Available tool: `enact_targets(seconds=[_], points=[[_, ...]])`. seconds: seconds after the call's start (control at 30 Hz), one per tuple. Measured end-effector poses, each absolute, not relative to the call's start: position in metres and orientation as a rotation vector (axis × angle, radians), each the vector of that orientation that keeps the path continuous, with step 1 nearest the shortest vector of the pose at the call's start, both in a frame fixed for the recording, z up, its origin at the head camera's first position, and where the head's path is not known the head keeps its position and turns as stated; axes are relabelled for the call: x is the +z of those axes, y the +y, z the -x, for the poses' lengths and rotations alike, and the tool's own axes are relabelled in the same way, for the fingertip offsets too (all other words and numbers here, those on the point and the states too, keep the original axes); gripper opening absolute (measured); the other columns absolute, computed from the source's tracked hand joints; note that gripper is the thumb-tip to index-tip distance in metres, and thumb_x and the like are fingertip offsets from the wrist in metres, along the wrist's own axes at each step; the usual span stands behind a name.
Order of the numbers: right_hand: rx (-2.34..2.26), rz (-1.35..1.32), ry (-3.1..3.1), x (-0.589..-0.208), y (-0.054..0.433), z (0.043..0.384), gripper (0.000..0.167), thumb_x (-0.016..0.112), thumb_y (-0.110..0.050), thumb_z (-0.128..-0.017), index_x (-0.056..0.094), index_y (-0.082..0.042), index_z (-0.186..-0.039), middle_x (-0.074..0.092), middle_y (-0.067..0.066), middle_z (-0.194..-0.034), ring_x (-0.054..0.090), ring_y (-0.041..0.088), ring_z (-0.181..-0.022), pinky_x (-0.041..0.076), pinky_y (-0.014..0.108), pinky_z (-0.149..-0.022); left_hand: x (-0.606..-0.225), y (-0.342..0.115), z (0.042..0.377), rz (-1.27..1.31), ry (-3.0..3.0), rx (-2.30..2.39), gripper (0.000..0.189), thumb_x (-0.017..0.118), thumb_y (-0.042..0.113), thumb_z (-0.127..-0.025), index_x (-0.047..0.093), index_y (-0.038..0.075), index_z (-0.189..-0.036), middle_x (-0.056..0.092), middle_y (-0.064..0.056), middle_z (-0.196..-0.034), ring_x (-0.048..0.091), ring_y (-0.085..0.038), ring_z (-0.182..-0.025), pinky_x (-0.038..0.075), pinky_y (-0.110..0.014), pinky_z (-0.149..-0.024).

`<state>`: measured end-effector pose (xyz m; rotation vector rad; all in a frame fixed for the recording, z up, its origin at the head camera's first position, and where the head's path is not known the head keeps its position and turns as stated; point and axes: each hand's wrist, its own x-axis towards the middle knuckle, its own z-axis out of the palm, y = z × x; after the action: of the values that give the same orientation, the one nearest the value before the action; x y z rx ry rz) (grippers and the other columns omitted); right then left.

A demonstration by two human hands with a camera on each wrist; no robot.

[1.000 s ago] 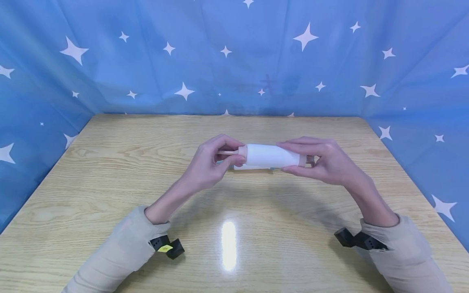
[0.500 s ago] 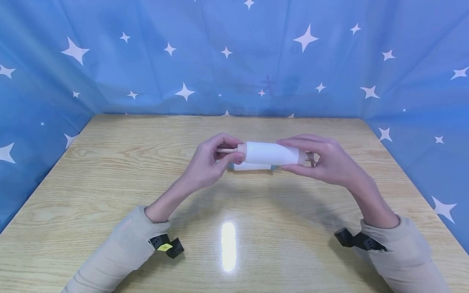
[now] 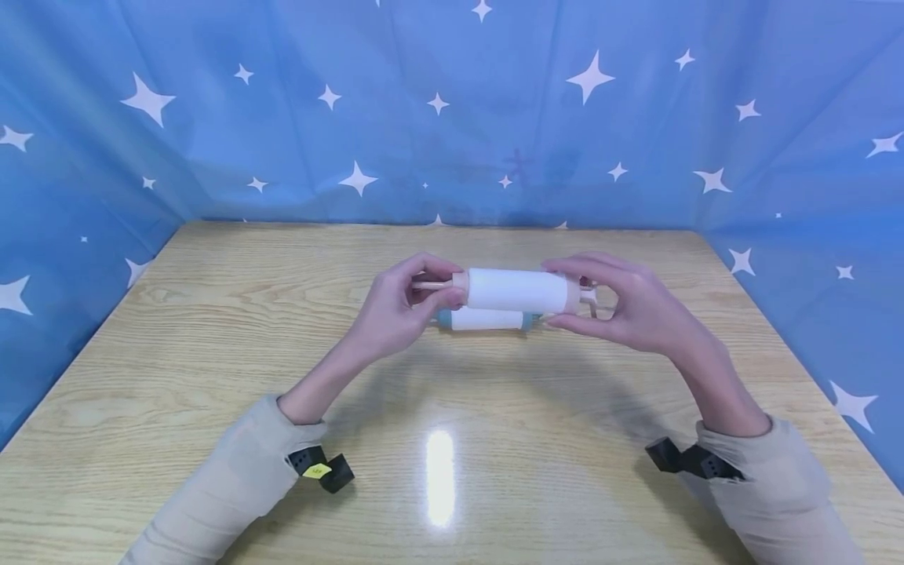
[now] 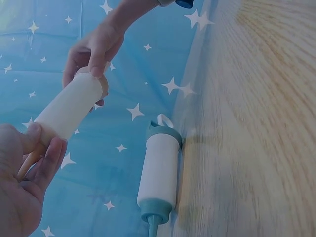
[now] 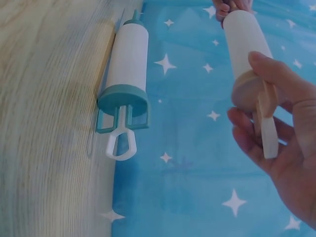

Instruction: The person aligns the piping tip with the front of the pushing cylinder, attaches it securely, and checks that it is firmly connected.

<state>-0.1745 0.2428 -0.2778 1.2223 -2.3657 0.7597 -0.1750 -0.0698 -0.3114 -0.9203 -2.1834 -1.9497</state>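
Observation:
A large toy-like syringe [image 3: 519,290] with a white barrel and beige ends is held level above the table. My left hand [image 3: 402,306] pinches its nozzle end between thumb and fingers, the thin nozzle running back into the palm. At the other end, my right hand [image 3: 628,302] grips the beige collar with thumb and fingers. The white plunger ring [image 5: 269,138] sticks out toward the right palm. Below and behind lies a second syringe [image 3: 487,318] on the table, partly hidden in the head view. It has teal ends [image 5: 123,96] and a white plunger ring.
The wood-grain table [image 3: 212,345] stretches out around both arms. A blue curtain [image 3: 452,141] with white stars stands along its back and sides. Black wrist cameras [image 3: 321,469] sit on both sleeves.
The held syringe has risen slightly and shifted a little left, uncovering more of the teal syringe. The right fingers now sit nearer the collar end.

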Motion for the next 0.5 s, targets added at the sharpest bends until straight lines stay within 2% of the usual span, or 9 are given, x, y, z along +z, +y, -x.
enact_targets(seconds=[0.17, 0.33, 0.5], points=[[0.765, -1.177, -2.394, -0.279, 0.247, 0.178, 0.071, 0.091, -0.004, -0.065, 0.066, -0.005, -0.131, 0.068, 0.008, -0.128, 0.065, 0.022, -0.107, 0.046, 0.015, -0.094, -0.311, -0.073, 0.178, 0.861, -2.188, -2.003, 0.019, 0.07, 0.0, -0.094, 0.064, -0.005, -0.112, 0.067, -0.017, -0.115, 0.073, -0.027, -0.096, 0.061, -0.043, -0.085], [0.783, -1.111, -2.428, -0.283, 0.251, 0.181, 0.074, 0.091, -0.002, -0.066, 0.063, -0.004, -0.135, 0.068, 0.01, -0.127, 0.064, 0.017, -0.099, 0.048, 0.019, -0.09, -0.311, -0.074, 0.181, 0.796, -2.189, -2.022, 0.022, 0.07, -0.001, -0.094, 0.064, -0.005, -0.114, 0.067, -0.017, -0.114, 0.072, -0.029, -0.097, 0.061, -0.035, -0.087], [0.787, -1.042, -2.442, -0.287, 0.254, 0.186, 0.071, 0.091, -0.001, -0.067, 0.063, -0.001, -0.132, 0.069, 0.012, -0.122, 0.065, 0.016, -0.092, 0.049, 0.018, -0.088, -0.313, -0.074, 0.185, 0.757, -2.187, -2.024, 0.023, 0.071, 0.0, -0.093, 0.064, -0.006, -0.114, 0.067, -0.018, -0.114, 0.071, -0.029, -0.101, 0.059, -0.032, -0.089]])
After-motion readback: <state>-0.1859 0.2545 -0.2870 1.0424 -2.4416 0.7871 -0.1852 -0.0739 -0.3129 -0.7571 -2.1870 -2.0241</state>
